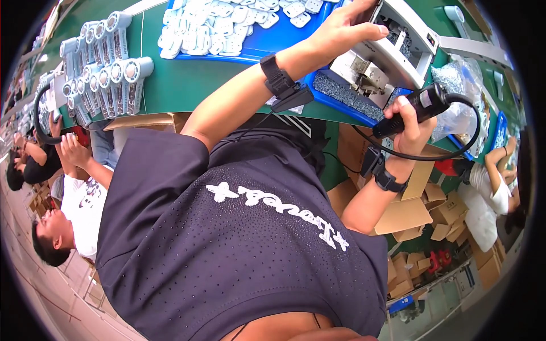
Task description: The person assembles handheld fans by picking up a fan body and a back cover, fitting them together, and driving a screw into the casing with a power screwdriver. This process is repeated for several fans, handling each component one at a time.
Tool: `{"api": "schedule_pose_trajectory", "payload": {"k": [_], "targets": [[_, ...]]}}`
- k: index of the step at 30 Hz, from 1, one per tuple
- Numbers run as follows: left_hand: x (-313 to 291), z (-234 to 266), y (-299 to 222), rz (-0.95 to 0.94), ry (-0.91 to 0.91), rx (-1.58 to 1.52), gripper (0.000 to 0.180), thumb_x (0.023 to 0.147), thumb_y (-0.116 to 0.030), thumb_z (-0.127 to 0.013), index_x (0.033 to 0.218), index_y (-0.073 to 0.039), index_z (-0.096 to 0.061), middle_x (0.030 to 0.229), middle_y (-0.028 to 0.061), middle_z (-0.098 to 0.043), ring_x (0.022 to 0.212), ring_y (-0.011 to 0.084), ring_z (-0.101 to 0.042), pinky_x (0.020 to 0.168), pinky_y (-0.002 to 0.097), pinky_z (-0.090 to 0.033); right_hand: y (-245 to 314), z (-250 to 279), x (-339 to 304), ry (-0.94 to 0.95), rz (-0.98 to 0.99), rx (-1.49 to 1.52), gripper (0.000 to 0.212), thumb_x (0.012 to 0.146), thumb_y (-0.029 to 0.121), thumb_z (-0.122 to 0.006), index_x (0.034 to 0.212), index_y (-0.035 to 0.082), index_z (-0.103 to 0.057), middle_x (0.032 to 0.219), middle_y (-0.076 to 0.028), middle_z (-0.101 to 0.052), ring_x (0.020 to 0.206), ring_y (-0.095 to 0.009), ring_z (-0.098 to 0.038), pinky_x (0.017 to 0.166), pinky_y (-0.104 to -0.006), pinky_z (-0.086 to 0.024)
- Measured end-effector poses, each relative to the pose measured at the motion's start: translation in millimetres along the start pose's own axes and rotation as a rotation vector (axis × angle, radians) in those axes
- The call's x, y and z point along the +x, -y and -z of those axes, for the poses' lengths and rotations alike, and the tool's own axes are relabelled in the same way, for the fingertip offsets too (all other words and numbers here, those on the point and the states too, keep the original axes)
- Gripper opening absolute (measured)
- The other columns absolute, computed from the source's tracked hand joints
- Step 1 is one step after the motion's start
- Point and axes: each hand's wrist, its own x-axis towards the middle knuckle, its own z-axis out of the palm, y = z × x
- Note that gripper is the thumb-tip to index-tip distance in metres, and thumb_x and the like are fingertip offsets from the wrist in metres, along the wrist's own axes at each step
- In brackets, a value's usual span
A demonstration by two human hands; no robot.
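My right hand (410,126) is wrapped round a black electric screwdriver (418,109), whose cable loops out to the right and back past my wrist. Just beyond it stands a white screw feeder (406,25) with small screws inside. My left hand (342,35) reaches over the feeder's left edge, thumb stretched out and apart from the fingers; the top of the picture cuts off some fingertips. Beneath the feeder, a blue tray (347,96) holds many tiny dark screws. Left of that hand, a larger blue tray (267,41) carries a heap of pale blue plastic covers (219,25).
Pale blue fan-shaped units (108,74) stand in rows on the green bench (176,85) at left. A clear plastic bag (463,79) lies right of the feeder. Cardboard boxes (406,210) sit below the bench. Other people work at left (85,199) and right (495,182).
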Motion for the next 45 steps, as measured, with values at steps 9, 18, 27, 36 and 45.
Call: {"api": "schedule_pose_trajectory", "payload": {"k": [9,18,27,36,45], "targets": [[-34.1,15.5,-11.7,-0.038,-0.341,-0.006,0.062,0.091,-0.020,-0.067,0.143,0.002,-0.041,0.135,0.0125,-0.053,0.127,0.0236,-0.051,0.108,0.0343,-0.039,-5.4,10.5,-8.9,-0.039,0.069,0.435,0.035,0.088,0.017,-0.065,0.118,0.001,-0.055,0.076,-0.006,-0.053,0.062,-0.018,-0.052,0.063,-0.0345,-0.046],[-140.0,-31.9,-64.3,-0.214,0.201,0.686,0.043,0.099,-0.027,-0.055,0.130,0.002,-0.049,0.124,0.0164,-0.057,0.112,0.0313,-0.056,0.098,0.0432,-0.043,58.7,-84.1,-49.2,0.291,0.545,0.620,0.057,0.092,0.027,-0.069,0.136,0.006,-0.038,0.079,-0.005,-0.055,0.066,-0.017,-0.054,0.069,-0.0360,-0.048],[-186.3,0.6,-70.7,-0.073,0.011,0.631,0.040,0.092,-0.023,-0.067,0.123,-0.002,-0.054,0.116,0.0138,-0.060,0.111,0.0336,-0.056,0.096,0.0422,-0.043,48.0,-182.5,-52.3,0.144,0.421,0.468,0.059,0.092,0.021,-0.069,0.136,0.002,-0.034,0.079,-0.010,-0.059,0.063,-0.018,-0.058,0.063,-0.0390,-0.053],[-243.6,80.6,-145.6,-0.115,-0.979,1.714,0.047,0.080,-0.021,-0.076,0.122,-0.008,-0.058,0.109,0.0107,-0.062,0.103,0.0307,-0.056,0.093,0.0444,-0.040,52.4,-231.8,55.7,0.222,0.167,-0.516,0.043,0.089,0.025,-0.072,0.114,-0.002,-0.050,0.069,-0.009,-0.062,0.057,-0.022,-0.064,0.059,-0.0345,-0.053],[-330.3,139.2,-190.3,0.284,-0.998,1.864,0.056,0.073,-0.013,-0.078,0.125,-0.009,-0.058,0.106,0.0102,-0.063,0.102,0.0274,-0.058,0.094,0.0447,-0.040,-2.0,-260.3,86.4,0.128,0.396,-1.001,0.050,0.082,0.032,-0.079,0.114,0.003,-0.055,0.088,-0.023,-0.070,0.081,-0.044,-0.068,0.072,-0.0460,-0.055]]}}
